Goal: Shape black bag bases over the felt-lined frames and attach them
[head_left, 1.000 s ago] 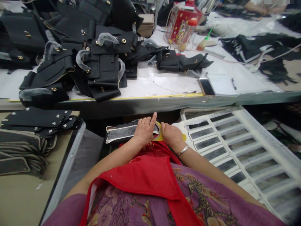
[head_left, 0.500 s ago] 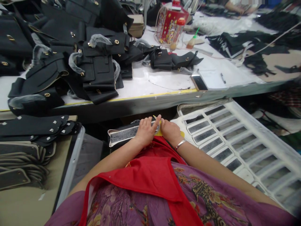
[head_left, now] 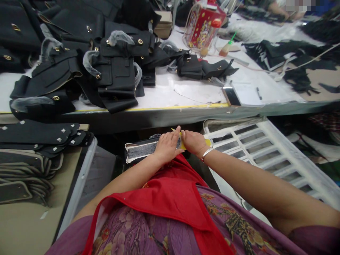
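Observation:
My left hand [head_left: 167, 146] lies across a long dark grey leather piece [head_left: 142, 150] with a pale raised border, its fingers over the far side and its thumb on the near side. The piece rests on a dark support in front of my red apron [head_left: 164, 198]. Close beside it, my right hand [head_left: 195, 143] is closed around a flat yellow tool [head_left: 208, 142]. A pointed yellow tip shows near my left index finger. The tool's exact kind is hidden by the fingers. My two hands almost touch.
A white slatted rack [head_left: 281, 156] holding dark pieces stands at right. Stacked dark panels [head_left: 26, 166] lie at left. Black bags [head_left: 117, 74] crowd the white worktable [head_left: 191, 94], along with a phone [head_left: 232, 95]. A person's arm [head_left: 278, 10] shows at the far right.
My right forearm has swung outward and now covers more of the rack. The right hand still holds the yellow tool close to my left hand. The view has shifted slightly.

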Demonstrator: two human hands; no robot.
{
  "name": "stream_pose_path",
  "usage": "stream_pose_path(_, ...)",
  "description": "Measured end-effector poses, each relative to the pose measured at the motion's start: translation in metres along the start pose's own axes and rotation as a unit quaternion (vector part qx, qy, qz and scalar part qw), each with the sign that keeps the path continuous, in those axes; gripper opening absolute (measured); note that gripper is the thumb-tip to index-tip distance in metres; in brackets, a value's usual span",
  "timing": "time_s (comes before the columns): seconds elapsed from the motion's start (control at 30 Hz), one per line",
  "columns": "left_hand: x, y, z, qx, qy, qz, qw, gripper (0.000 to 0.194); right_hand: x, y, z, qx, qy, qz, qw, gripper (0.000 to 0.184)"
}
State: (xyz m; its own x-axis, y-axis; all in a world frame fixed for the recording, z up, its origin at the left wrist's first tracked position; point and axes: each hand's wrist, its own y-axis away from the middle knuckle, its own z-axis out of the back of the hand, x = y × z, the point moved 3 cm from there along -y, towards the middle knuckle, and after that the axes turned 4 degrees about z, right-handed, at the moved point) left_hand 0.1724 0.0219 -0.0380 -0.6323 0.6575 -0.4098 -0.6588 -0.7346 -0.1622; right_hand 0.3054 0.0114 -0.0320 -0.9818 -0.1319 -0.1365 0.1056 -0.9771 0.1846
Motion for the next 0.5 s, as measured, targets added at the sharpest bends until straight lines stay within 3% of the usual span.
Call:
stream_pose_path(0.27, -0.005, -0.011, -0.003, 0.003, 0.01, 0.054, 0.998, 0.09, 0.003, -0.014, 0.012, -0.018, 0.006, 0.029, 0.999, 0.046)
stream_pose_path(0.37, -0.002, 0.001, 0.013, 0.005, 0.03, 0.069, 0.997, 0.084, 0.005, -0.015, 0.023, -0.018, 0.015, 0.059, 0.998, 0.044)
stream_pose_path(0.43, 0.014, 0.023, 0.037, -0.05, 0.066, 0.081, 0.993, 0.073, 0.005, -0.019, 0.035, -0.03, 0.021, 0.06, 0.998, 0.046)
stream_pose_path(0.5, 0.044, 0.057, 0.065, -0.16, 0.116, 0.116, 0.973, 0.057, 0.004, -0.028, 0.046, -0.046, 0.02, 0.047, 0.998, 0.05)
